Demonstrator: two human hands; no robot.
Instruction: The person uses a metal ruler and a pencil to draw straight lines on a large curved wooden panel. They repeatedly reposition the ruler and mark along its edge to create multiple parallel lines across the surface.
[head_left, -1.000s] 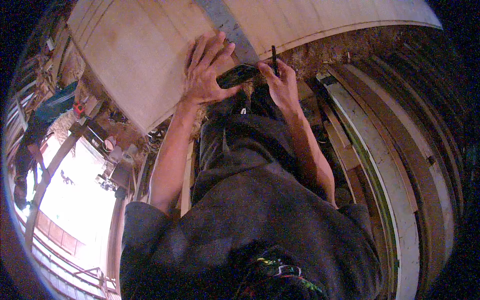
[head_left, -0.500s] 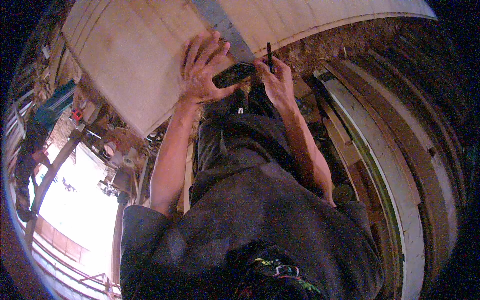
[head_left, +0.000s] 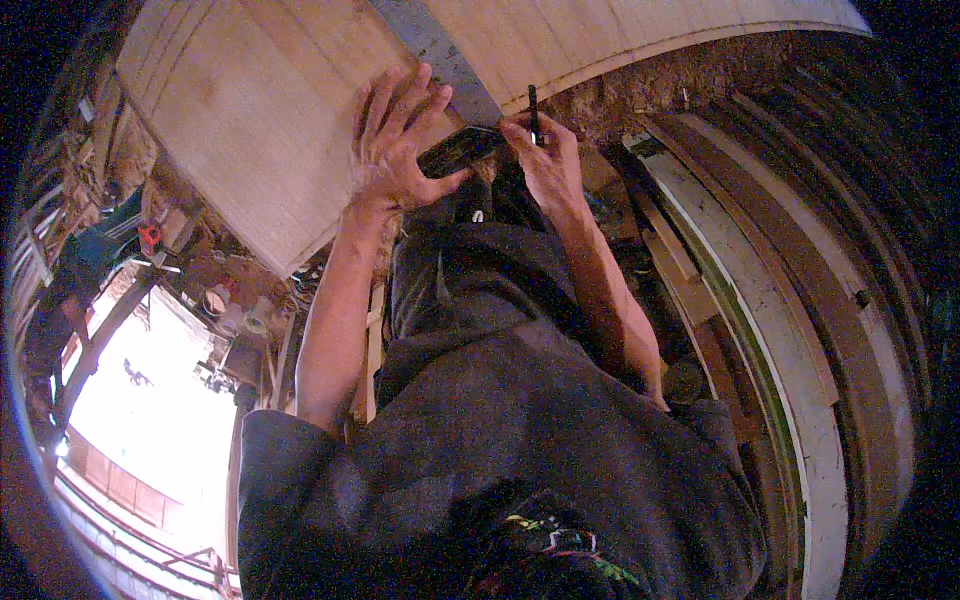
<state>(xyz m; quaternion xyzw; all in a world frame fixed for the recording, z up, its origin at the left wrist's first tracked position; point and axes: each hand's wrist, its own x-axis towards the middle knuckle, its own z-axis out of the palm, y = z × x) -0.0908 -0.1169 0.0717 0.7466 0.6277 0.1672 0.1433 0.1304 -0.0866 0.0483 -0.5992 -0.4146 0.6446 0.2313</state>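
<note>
My left hand [head_left: 390,145] lies spread on a pale wooden board [head_left: 250,130], fingers apart, its thumb pointing toward my right hand. My right hand [head_left: 548,160] is closed, with a thin dark pencil-like stick [head_left: 533,105] standing up between its fingers. Its fingertips are at the near end of a grey flat strip [head_left: 450,60], by the corner of a second pale board [head_left: 600,45]. The strip runs away from me between the two boards. Below it, between my hands, is a dark area whose details I cannot make out.
Long planks [head_left: 740,270] lie stacked along my right side. Wood shavings [head_left: 640,85] cover the ground beyond the right board's edge. At the left are a red-and-black object [head_left: 150,240], some pale cylindrical objects [head_left: 255,318], wooden posts and a bright opening [head_left: 150,400].
The view has shifted slightly, so boards and hands sit a little further left and up. Both hands keep nearly the same pose, the stick still in my right fingers.
</note>
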